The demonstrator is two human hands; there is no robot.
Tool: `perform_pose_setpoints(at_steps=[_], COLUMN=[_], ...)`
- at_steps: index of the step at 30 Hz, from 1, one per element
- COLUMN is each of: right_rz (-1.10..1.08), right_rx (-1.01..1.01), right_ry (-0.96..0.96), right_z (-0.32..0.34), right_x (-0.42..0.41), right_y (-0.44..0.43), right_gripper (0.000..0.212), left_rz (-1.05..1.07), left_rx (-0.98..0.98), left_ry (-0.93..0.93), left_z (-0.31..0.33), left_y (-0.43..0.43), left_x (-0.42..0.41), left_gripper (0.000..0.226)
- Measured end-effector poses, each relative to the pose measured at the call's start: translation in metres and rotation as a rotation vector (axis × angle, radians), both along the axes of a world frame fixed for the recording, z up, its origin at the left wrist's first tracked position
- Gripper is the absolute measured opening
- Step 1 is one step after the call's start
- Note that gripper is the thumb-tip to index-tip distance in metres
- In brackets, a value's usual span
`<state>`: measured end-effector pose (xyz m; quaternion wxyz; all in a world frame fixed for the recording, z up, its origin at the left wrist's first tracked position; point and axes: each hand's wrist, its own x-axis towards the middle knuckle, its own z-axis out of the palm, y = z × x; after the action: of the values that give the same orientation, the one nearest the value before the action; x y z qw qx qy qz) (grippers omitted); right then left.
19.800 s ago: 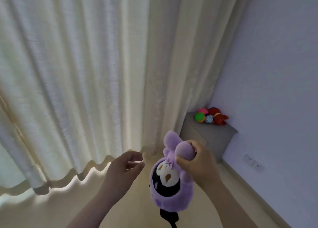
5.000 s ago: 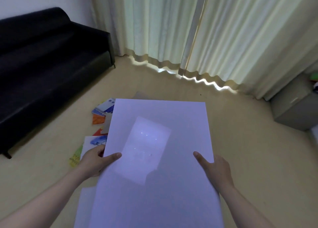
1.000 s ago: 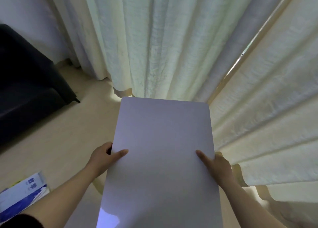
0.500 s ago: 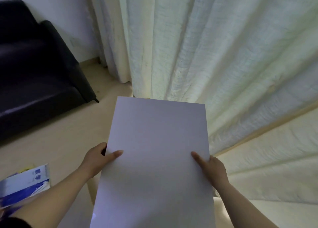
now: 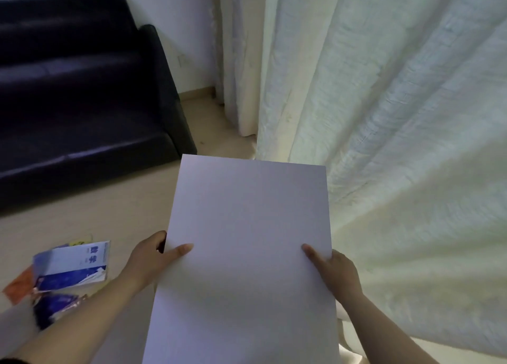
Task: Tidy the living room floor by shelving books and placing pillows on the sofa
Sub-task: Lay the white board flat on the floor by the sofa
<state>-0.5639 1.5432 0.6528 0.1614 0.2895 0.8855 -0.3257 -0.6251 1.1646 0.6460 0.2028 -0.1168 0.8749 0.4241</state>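
Note:
I hold a large flat white board (image 5: 247,254) in front of me with both hands. My left hand (image 5: 153,262) grips its left edge, thumb on top. On the right edge my right hand (image 5: 337,273) grips the same way. The black sofa (image 5: 74,100) stands at the upper left, its seat bare. Several books (image 5: 71,267) lie scattered on the floor at the lower left, a white and blue one on top. No pillow is in view.
Pale curtains (image 5: 384,116) hang close on the right and reach the floor. A white wall (image 5: 175,15) stands behind the sofa. Beige floor (image 5: 109,212) stretches between the sofa and the books.
The view has swung left over the last second: more of the sofa and the books show now. The board stays in both hands, held the same way.

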Motion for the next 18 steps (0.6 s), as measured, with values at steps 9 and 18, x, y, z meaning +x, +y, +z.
perform_pose_setpoints(at_steps=[9,18], right_rz=[-0.069,-0.335], right_rx=[-0.098,-0.179], right_ry=[-0.087,-0.245], right_z=[-0.043,-0.141], right_x=[-0.072,-0.103], right_y=[-0.052,-0.072], right_gripper=[0.095,0.110], left_rz=[-0.090,-0.342], left_rx=[-0.022,-0.058], left_ry=[-0.095,-0.156], left_z=[-0.058,-0.139], left_y=[-0.044,-0.031], left_x=[-0.113,-0.226], left_gripper=[0.091,0.052])
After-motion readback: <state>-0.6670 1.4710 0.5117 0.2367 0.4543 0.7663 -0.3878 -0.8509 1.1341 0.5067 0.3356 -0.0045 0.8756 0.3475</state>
